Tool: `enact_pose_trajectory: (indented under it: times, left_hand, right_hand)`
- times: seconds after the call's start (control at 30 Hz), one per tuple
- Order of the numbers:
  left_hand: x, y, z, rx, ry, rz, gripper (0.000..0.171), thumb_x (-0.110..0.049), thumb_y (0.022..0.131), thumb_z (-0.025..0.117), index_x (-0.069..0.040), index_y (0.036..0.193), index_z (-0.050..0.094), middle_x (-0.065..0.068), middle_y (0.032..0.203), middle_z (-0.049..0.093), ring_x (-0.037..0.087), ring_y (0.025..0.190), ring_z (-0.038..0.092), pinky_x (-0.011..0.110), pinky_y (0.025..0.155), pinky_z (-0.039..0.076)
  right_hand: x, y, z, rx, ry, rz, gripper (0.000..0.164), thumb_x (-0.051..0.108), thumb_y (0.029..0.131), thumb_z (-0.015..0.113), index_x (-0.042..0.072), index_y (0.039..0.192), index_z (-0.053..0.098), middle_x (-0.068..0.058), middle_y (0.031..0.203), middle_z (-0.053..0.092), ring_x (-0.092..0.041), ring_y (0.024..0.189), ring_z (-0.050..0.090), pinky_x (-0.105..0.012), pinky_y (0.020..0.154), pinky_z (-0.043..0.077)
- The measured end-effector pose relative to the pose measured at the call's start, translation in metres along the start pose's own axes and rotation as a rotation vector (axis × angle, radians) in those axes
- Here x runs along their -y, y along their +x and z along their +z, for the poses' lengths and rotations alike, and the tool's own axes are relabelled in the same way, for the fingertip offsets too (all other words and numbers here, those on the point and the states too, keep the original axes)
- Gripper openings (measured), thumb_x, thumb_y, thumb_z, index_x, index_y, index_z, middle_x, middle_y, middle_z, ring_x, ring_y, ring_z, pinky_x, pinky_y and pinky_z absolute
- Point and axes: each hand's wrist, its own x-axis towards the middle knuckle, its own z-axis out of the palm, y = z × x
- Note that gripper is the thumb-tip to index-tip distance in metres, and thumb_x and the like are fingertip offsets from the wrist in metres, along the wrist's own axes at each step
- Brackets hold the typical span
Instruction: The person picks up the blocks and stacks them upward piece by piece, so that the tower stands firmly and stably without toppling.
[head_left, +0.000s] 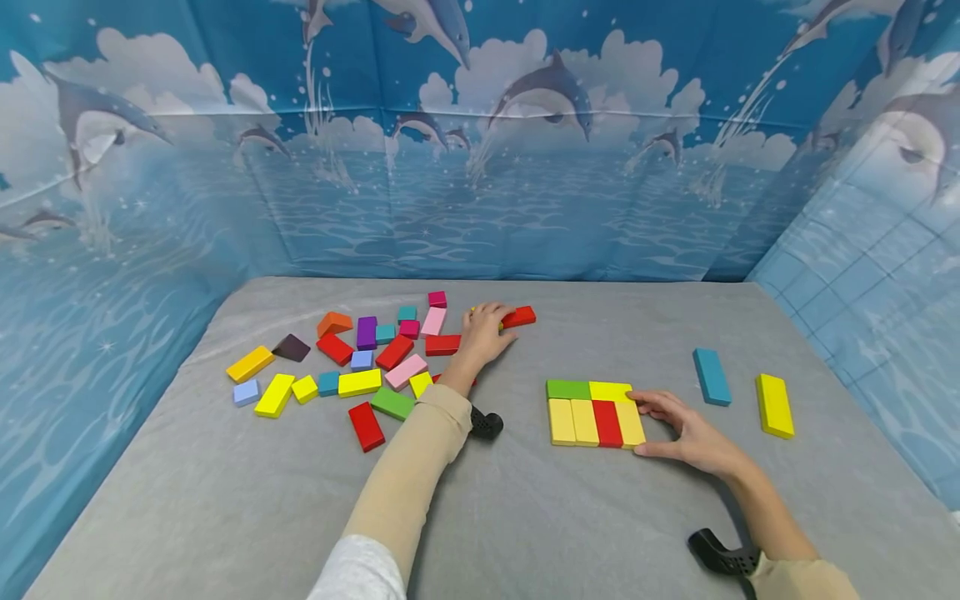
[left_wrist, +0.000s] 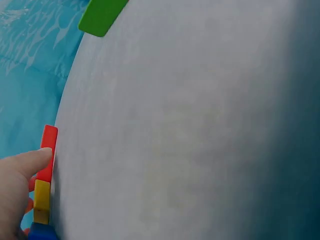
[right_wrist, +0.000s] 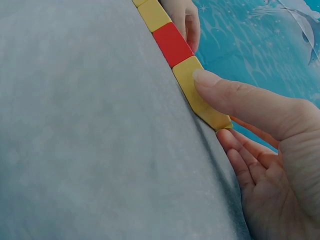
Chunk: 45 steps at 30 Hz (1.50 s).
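Observation:
My left hand [head_left: 483, 332] reaches to the far side of the table, by the right edge of the scattered blocks. Its thumb lies against a red block [left_wrist: 48, 137], which it pinches; a yellow block [left_wrist: 42, 200] and a blue block [left_wrist: 42, 232] stand in line beside it. My right hand [head_left: 693, 433] grips the right end of a flat rectangle of blocks, thumb on the near side of a light yellow block [head_left: 631, 423], fingers at the far corner. That rectangle also has a red block [head_left: 607, 423], a green block [head_left: 567, 390] and a bright yellow block [head_left: 609, 391].
Many coloured blocks lie loose on the left, among them a red block [head_left: 366, 427] and a green block [head_left: 392, 403]. A blue block [head_left: 712, 377] and a yellow block [head_left: 775, 406] lie on the right. Grey cloth [head_left: 525, 517] covers the table; a dolphin-print curtain [head_left: 480, 208] surrounds it.

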Motion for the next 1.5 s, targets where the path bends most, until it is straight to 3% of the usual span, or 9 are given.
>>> enact_pose_trajectory:
  times: [0.23, 0.43, 0.6, 0.77, 0.93, 1.13, 1.27, 1.5]
  left_hand:
    - [0.002, 0.001, 0.002, -0.023, -0.023, 0.003, 0.037, -0.027, 0.086, 0.063, -0.018, 0.122, 0.06, 0.002, 0.125, 0.054, 0.021, 0.118, 0.041, 0.044, 0.101, 0.024]
    - [0.005, 0.0, 0.001, 0.02, -0.094, 0.045, 0.033, -0.023, 0.084, 0.066, -0.02, 0.117, 0.064, 0.001, 0.122, 0.056, 0.022, 0.12, 0.039, 0.045, 0.104, 0.02]
    - [0.005, -0.002, 0.0, 0.046, -0.07, 0.071, 0.036, -0.028, 0.084, 0.067, -0.021, 0.119, 0.063, 0.001, 0.122, 0.057, 0.022, 0.119, 0.04, 0.044, 0.103, 0.021]
    - [0.003, -0.005, 0.002, -0.002, -0.104, 0.109, 0.036, -0.027, 0.083, 0.067, -0.018, 0.118, 0.063, 0.001, 0.118, 0.06, 0.019, 0.112, 0.046, 0.044, 0.103, 0.022]
    - [-0.01, -0.014, 0.002, -0.027, -0.277, 0.196, 0.035, -0.022, 0.083, 0.068, -0.014, 0.117, 0.064, 0.004, 0.115, 0.06, 0.019, 0.11, 0.049, 0.041, 0.101, 0.028]
    - [-0.035, -0.036, 0.005, 0.082, -0.499, 0.337, 0.034, -0.015, 0.085, 0.066, -0.008, 0.118, 0.062, 0.006, 0.113, 0.058, 0.017, 0.104, 0.052, 0.025, 0.088, 0.045]
    - [-0.047, -0.055, 0.009, 0.12, -0.51, 0.446, 0.033, -0.016, 0.084, 0.066, -0.006, 0.115, 0.063, 0.007, 0.111, 0.059, 0.017, 0.104, 0.052, 0.022, 0.088, 0.044]
    - [-0.068, -0.088, 0.015, 0.185, -0.421, 0.645, 0.033, -0.017, 0.083, 0.068, -0.007, 0.114, 0.064, 0.006, 0.11, 0.06, 0.015, 0.103, 0.052, 0.018, 0.093, 0.038]
  right_hand:
    - [0.0, 0.0, 0.0, -0.012, 0.0, -0.022, 0.068, 0.025, 0.074, 0.076, 0.008, 0.132, 0.045, -0.01, 0.127, 0.042, -0.006, 0.103, 0.042, -0.009, 0.087, 0.034]
    - [-0.001, 0.0, 0.0, -0.014, 0.0, -0.023, 0.067, 0.026, 0.074, 0.076, 0.009, 0.132, 0.045, -0.01, 0.127, 0.042, -0.006, 0.103, 0.042, -0.008, 0.087, 0.034]
    - [-0.002, 0.0, 0.001, -0.014, -0.004, -0.026, 0.067, 0.026, 0.075, 0.076, 0.009, 0.132, 0.044, -0.01, 0.127, 0.042, -0.006, 0.104, 0.042, -0.009, 0.087, 0.034]
    - [-0.002, 0.0, 0.001, -0.012, 0.0, -0.033, 0.067, 0.025, 0.075, 0.076, 0.009, 0.132, 0.044, -0.01, 0.127, 0.042, -0.005, 0.104, 0.042, -0.01, 0.087, 0.034]
    - [-0.002, 0.0, 0.001, -0.013, 0.005, -0.032, 0.067, 0.025, 0.075, 0.076, 0.009, 0.132, 0.044, -0.01, 0.127, 0.042, -0.006, 0.104, 0.042, -0.01, 0.087, 0.034]
    - [-0.001, 0.0, 0.0, -0.008, -0.005, -0.021, 0.057, 0.024, 0.083, 0.068, 0.008, 0.132, 0.044, -0.011, 0.127, 0.042, -0.006, 0.103, 0.043, -0.012, 0.086, 0.037]
    - [-0.001, 0.001, -0.001, -0.004, 0.014, -0.031, 0.05, 0.022, 0.088, 0.061, 0.006, 0.132, 0.044, -0.013, 0.127, 0.043, -0.006, 0.103, 0.044, -0.012, 0.086, 0.038]
    - [-0.001, 0.002, -0.001, -0.003, 0.033, -0.021, 0.052, 0.023, 0.088, 0.062, 0.004, 0.132, 0.044, -0.015, 0.128, 0.043, -0.005, 0.104, 0.044, -0.01, 0.086, 0.037]
